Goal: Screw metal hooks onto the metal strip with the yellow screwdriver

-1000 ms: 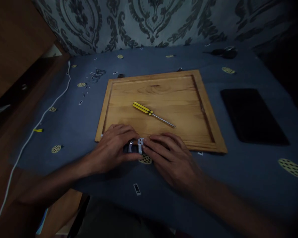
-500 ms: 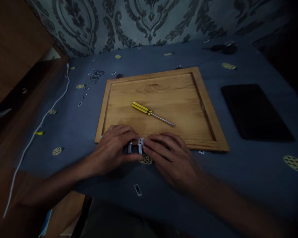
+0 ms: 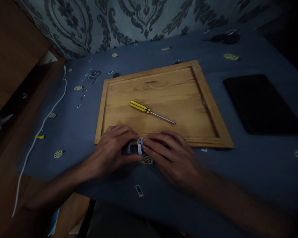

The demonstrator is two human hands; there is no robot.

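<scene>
My left hand [image 3: 111, 148] and my right hand [image 3: 171, 155] meet at the near edge of a wooden tray [image 3: 213, 109] on a blue cloth. Between their fingertips sits a small dark object with silver metal parts [image 3: 135, 147]; both hands have curled fingers pinching it. Most of that object is hidden under my fingers. A yellow-handled screwdriver [image 3: 149, 111] lies loose inside the tray, just beyond my hands.
A black tablet-like slab [image 3: 260, 104] lies to the right of the tray. Small metal bits [image 3: 91, 76] are scattered at the back left, beside a white cable [image 3: 49, 112]. A small tag [image 3: 139, 190] lies near me. A dark round object [image 3: 228, 37] sits at the back right.
My hands have kept their grip on the small object. The view has tilted slightly, so everything on the cloth has shifted a little in the picture.
</scene>
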